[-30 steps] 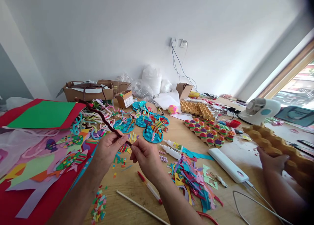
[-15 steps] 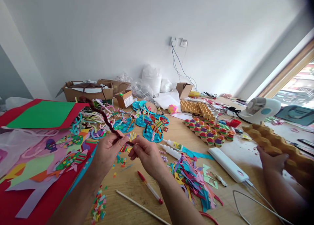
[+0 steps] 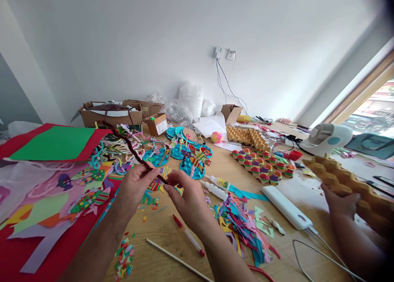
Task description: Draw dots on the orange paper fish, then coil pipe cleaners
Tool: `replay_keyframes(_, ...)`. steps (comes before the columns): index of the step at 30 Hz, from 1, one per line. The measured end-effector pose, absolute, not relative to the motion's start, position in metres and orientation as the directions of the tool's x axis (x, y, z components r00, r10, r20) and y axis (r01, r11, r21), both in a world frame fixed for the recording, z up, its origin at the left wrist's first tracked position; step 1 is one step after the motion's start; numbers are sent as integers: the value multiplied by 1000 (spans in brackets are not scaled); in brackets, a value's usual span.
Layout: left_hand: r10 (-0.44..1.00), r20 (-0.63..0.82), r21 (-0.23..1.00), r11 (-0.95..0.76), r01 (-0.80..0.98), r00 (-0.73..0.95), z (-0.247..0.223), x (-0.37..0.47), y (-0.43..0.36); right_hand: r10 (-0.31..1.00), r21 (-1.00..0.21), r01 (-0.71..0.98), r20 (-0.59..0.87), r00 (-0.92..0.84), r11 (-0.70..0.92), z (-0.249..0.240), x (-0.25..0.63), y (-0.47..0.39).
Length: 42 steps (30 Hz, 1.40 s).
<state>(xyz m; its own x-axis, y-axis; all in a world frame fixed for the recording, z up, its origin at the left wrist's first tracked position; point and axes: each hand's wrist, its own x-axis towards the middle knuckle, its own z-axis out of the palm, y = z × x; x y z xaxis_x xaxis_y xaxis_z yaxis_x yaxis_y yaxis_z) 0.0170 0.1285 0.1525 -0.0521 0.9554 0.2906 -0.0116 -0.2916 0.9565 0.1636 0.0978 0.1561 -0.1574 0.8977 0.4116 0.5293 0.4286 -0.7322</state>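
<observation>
A dark brown fuzzy stem (image 3: 131, 148) rises to the upper left from between my two hands, its far end bent over. My left hand (image 3: 137, 186) pinches it near its lower part. Thumb and fingers of my right hand (image 3: 184, 191) close around the stem's lower end, just right of the left fingertips. Blue egg-carton pieces (image 3: 191, 168) with striped paper fish lie beyond the hands. Below them on the table rest a red pen (image 3: 188, 235) and a thin white stick (image 3: 177, 258).
Paper strips (image 3: 243, 224), glue bottles (image 3: 217, 189) and a white power bank (image 3: 286, 207) lie to the right. Another person's hand (image 3: 341, 202) holds a tan egg carton (image 3: 341, 177). Red and green sheets (image 3: 53, 142) are at left, cardboard boxes (image 3: 111, 115) behind.
My right hand has shifted slightly right along the stem, and its fingers have loosened a little. The stem's upper part has tilted slightly. My left hand keeps its pinch.
</observation>
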Motion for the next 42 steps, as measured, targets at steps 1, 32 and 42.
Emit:
replay_keyframes(1, 956, 292, 956, -293, -10, -34, 152, 19, 128, 899, -740, 521, 411, -151, 425, 155, 163, 98)
replay_keyframes(32, 979, 201, 979, -202, -21, -16, 152, 18, 131, 937, -842, 419, 260, -235, 339, 155, 167, 101)
replay_keyframes(42, 965, 257, 966, -257, -9, 44, 147, 23, 130, 897, -728, 531, 405, -176, 433, 150, 160, 102)
